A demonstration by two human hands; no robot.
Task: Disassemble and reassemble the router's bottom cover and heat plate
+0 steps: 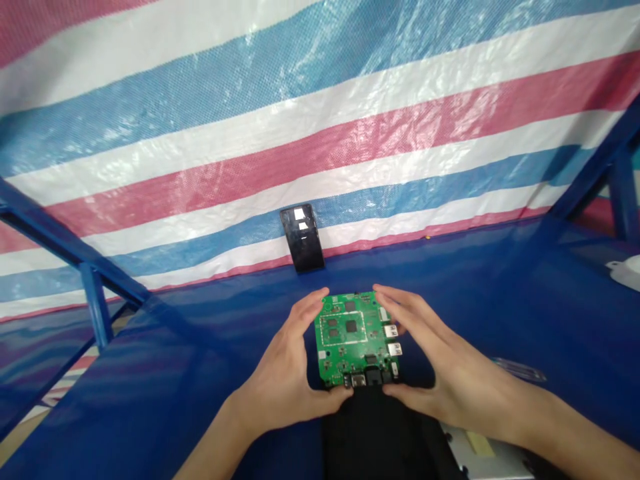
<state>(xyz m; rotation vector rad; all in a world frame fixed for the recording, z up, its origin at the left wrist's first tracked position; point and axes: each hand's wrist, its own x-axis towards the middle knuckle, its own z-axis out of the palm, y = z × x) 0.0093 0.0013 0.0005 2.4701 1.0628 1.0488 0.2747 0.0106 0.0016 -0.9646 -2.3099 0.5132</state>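
Over the middle of a glossy dark-blue tabletop (175, 373), we hold a squarish green circuit board (345, 353) by its edges, its chip-covered face turned up towards us. Our bare left hand (285, 373) grips it with fingertips at the upper left corner and thumb at the lower edge, the space between them curved wide; our bare right hand (445, 357) mirrors this, fingertips at the upper right corner, thumb by the lower edge. Silver metal USB ports (393, 340) stick out along the board's right side. Just below the board, from our view, lies a flat black object (380, 433), and beside it, partly under our right forearm, a silvery panel (465, 460) bearing a pale yellow patch (480, 444). Further right we see a clear plastic item (523, 371) and, at the picture's edge, a white object (629, 272). Behind, a black rectangular phone (304, 243) leans upright against a red, white and blue striped plastic sheet (250, 160).
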